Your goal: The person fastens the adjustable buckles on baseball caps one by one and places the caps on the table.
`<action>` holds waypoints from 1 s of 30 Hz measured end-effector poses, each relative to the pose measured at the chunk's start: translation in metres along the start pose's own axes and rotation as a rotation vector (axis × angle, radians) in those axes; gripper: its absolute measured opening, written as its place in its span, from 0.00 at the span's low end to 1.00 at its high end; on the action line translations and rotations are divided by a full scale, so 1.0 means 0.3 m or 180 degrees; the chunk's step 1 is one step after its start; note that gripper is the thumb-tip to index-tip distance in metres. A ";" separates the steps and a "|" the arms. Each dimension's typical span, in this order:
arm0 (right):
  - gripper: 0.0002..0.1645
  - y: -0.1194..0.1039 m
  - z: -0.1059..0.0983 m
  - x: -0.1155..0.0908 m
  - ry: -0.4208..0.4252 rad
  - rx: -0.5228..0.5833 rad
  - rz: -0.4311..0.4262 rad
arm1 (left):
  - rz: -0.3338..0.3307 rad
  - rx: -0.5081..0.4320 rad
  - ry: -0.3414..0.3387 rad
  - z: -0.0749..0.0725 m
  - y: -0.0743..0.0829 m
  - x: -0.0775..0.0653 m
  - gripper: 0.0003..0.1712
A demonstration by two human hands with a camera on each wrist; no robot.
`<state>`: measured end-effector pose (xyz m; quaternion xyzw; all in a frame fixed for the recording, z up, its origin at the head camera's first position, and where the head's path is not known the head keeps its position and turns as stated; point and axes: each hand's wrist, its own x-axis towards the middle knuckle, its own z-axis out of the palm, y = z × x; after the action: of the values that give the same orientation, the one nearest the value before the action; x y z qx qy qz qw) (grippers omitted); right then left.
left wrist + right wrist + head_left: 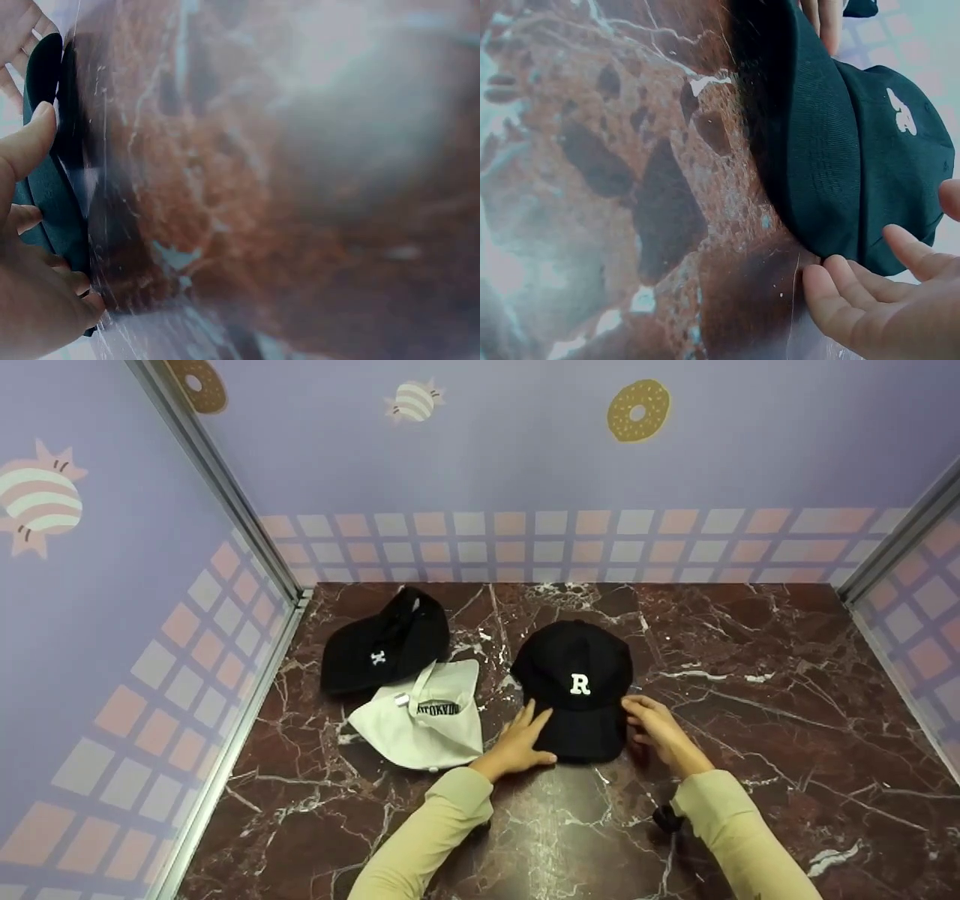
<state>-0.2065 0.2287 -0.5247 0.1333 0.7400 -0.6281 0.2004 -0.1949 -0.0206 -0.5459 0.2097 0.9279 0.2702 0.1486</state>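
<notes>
A black baseball cap (pixel 576 679) with a white letter R lies upright on the marble surface, its brim (pixel 581 735) towards me. My left hand (pixel 517 746) is at the brim's left side, fingers spread, the thumb by the front corner. In the left wrist view its thumb (pixel 34 139) touches the dark brim (pixel 56 202). At the cap's right side is my right hand (pixel 660 727). In the right wrist view, loosely bent fingers (pixel 840 289) touch the brim's edge from beside and below. Neither hand closes round the cap.
To the left, a black cap (pixel 382 649) with a small white emblem lies partly against a cream cap (pixel 431 716) with dark lettering and a strap. Patterned panels (pixel 562 540) stand behind and at both sides. A small dark object (pixel 666 817) shows by the right sleeve.
</notes>
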 end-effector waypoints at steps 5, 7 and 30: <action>0.30 -0.008 0.000 0.021 0.0054 -0.0003 -0.0035 | -0.0070 -0.0030 0.0080 0.001 -0.003 0.026 0.43; 0.30 -0.008 0.000 0.031 0.0058 0.0018 -0.0059 | -0.0120 -0.0046 0.0126 0.000 -0.003 0.035 0.41; 0.22 -0.025 0.090 0.145 0.0650 0.0412 -0.0649 | -0.0688 0.0087 0.0278 -0.045 0.021 0.133 0.38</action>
<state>-0.2447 0.1984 -0.5419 0.1332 0.7241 -0.6748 0.0503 -0.2327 -0.0029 -0.5378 0.0983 0.9543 0.2488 0.1334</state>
